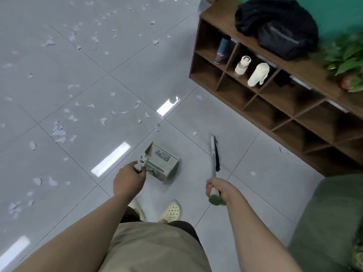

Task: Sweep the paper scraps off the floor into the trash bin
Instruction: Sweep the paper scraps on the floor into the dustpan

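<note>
White paper scraps (59, 132) lie scattered over the grey tiled floor, mostly to the left and far ahead, with a few near the shelf. My left hand (127, 178) grips the handle of a white and green dustpan (164, 160), which hangs just in front of my feet. My right hand (220, 190) grips the green-capped end of a broom handle. The broom (215, 154) points forward, its dark bristles close to the floor right of the dustpan. No trash bin is in view.
A brown wooden cubby shelf (275, 95) stands along the right wall, holding bottles, with a black bag (279, 26) and a green plant (347, 57) on top. A green seat (330, 222) fills the lower right corner. My feet in pale clogs (170, 212) stand below the dustpan.
</note>
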